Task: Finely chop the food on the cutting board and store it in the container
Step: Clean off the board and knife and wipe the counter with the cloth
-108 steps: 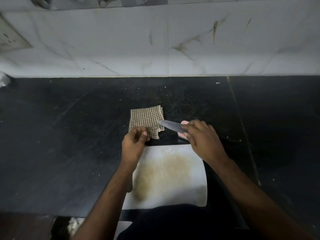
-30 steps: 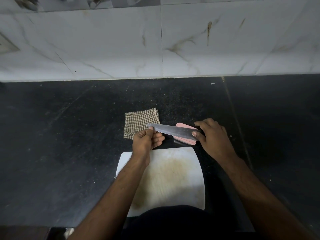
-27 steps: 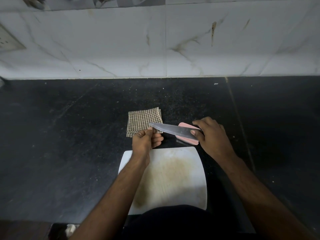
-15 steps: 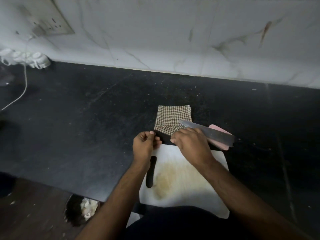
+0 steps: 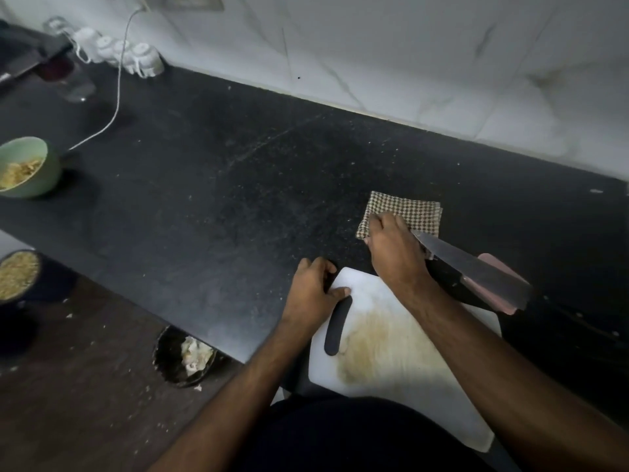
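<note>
Your board point(image 5: 401, 338) is bare and stained; chopped food sits in the green bowl point(image 5: 29, 166) far left of it. Left hand point(image 5: 311, 294) grips the board's corner; right hand point(image 5: 396, 253) rests on the cloth point(image 5: 405, 207), grip unclear. Cleanup seems underway: next, lift the board carefully past the knife point(image 5: 473, 270).

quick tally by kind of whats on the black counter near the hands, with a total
cutting board: 1
knife: 1
checked cloth: 1
pink pad under the knife: 1
green bowl: 1
Total: 5
</note>
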The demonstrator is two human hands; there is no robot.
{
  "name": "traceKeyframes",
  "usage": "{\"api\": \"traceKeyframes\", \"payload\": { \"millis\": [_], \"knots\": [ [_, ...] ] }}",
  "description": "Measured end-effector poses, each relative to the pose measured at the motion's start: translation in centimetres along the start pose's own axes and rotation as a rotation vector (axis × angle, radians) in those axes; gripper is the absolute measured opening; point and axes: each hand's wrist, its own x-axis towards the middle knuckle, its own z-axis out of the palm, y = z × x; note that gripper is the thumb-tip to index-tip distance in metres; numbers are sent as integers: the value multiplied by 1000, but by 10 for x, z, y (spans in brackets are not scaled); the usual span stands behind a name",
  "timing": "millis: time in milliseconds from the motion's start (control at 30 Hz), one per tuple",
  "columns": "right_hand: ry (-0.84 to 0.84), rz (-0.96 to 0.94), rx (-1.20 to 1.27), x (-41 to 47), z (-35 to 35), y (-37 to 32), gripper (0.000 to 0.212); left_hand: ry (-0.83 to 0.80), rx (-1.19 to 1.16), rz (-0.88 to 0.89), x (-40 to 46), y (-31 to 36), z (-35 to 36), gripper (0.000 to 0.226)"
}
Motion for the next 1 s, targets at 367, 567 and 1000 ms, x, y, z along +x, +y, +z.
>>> {"api": "traceKeyframes", "payload": {
  "millis": [367, 567, 1000],
  "knots": [
    [185, -160, 268, -2, -21, -22, 27, 125, 172, 77, -24, -11, 2, 27],
    [243, -342, 354, -35, -30, -39, 33, 276, 190, 64, -35, -23, -6, 26],
    [-71, -649, 132, -119, -8, -64, 43, 447, 136, -111, -51, -77, -44, 26]
  ]
}}
